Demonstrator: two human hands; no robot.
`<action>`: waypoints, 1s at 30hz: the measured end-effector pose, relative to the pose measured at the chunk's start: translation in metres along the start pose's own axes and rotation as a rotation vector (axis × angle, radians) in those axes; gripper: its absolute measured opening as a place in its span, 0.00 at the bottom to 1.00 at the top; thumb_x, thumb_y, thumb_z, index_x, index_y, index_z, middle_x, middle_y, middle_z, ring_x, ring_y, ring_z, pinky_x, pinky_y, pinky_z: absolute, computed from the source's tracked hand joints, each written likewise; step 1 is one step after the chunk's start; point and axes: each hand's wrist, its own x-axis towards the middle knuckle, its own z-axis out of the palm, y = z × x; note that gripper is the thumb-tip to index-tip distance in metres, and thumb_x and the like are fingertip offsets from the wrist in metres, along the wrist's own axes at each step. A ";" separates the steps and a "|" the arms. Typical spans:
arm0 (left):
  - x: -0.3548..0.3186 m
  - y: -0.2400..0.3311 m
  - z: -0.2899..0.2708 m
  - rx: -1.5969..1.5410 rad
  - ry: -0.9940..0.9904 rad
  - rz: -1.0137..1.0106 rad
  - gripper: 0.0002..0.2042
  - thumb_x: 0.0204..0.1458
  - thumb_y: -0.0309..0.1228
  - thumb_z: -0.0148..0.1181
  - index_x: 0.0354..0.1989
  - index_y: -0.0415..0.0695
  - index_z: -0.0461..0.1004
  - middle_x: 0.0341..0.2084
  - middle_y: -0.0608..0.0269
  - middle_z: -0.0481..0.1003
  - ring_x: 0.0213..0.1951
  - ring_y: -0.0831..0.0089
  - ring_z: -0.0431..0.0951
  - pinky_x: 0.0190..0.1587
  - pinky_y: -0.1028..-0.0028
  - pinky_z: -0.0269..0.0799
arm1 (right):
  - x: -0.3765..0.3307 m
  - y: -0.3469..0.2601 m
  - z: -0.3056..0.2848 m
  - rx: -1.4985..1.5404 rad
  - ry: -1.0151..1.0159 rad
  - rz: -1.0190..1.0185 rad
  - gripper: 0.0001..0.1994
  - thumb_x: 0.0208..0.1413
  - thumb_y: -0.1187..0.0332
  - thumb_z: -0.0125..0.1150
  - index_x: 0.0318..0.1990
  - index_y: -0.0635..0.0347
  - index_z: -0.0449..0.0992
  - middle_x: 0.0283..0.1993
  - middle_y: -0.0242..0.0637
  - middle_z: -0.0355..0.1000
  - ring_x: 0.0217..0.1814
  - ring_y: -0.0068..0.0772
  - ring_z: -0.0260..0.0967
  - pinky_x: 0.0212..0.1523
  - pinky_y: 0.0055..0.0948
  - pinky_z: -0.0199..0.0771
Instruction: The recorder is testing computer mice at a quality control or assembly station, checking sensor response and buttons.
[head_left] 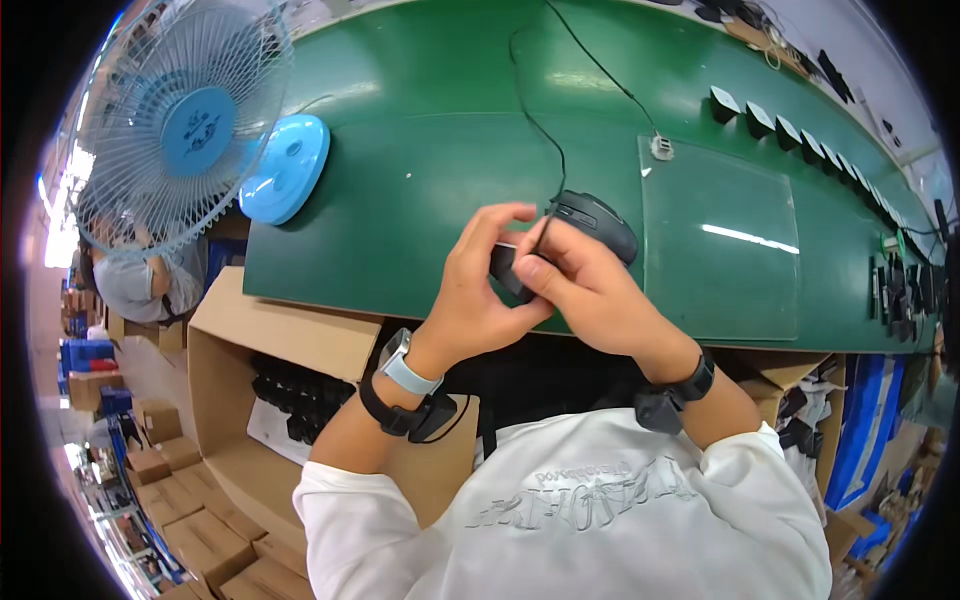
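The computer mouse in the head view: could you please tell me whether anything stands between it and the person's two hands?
Nothing visible does. The left hand and the right hand already grip the black computer mouse directly, above the green table, and its thin black cable runs away from the hands across the table.

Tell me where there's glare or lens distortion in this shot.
Head view: white glare streaks on the clear sheet and green belt; window light blows out the left rim behind the fan; fisheye bends the belt's edges; hands and mouse stay sharp.
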 end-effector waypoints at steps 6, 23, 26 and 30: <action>-0.023 -0.012 0.015 -0.506 0.097 -0.257 0.25 0.45 0.26 0.74 0.53 0.37 0.73 0.47 0.58 0.75 0.47 0.72 0.77 0.51 0.70 0.74 | -0.014 0.026 -0.003 0.229 0.211 -0.140 0.08 0.67 0.70 0.61 0.47 0.65 0.79 0.47 0.36 0.80 0.49 0.23 0.75 0.51 0.26 0.76; -0.032 -0.025 0.017 -0.425 0.269 -0.169 0.30 0.43 0.42 0.82 0.45 0.39 0.70 0.37 0.66 0.71 0.36 0.79 0.73 0.38 0.77 0.73 | 0.009 0.047 0.019 0.061 0.428 -0.190 0.07 0.60 0.74 0.69 0.43 0.67 0.81 0.37 0.34 0.80 0.38 0.20 0.76 0.42 0.23 0.76; -0.029 -0.021 0.007 -0.471 0.206 -0.232 0.21 0.60 0.42 0.68 0.49 0.39 0.70 0.38 0.63 0.73 0.36 0.76 0.75 0.39 0.76 0.74 | 0.014 0.038 0.013 0.113 0.423 -0.187 0.07 0.60 0.74 0.69 0.42 0.67 0.82 0.36 0.35 0.80 0.38 0.20 0.76 0.40 0.22 0.76; -0.017 -0.024 -0.010 -0.804 -0.205 -0.533 0.23 0.73 0.44 0.39 0.61 0.35 0.66 0.42 0.50 0.77 0.37 0.64 0.81 0.40 0.66 0.79 | 0.010 0.018 -0.019 -0.166 0.383 -0.080 0.08 0.58 0.69 0.71 0.39 0.65 0.83 0.33 0.38 0.80 0.35 0.22 0.77 0.37 0.24 0.75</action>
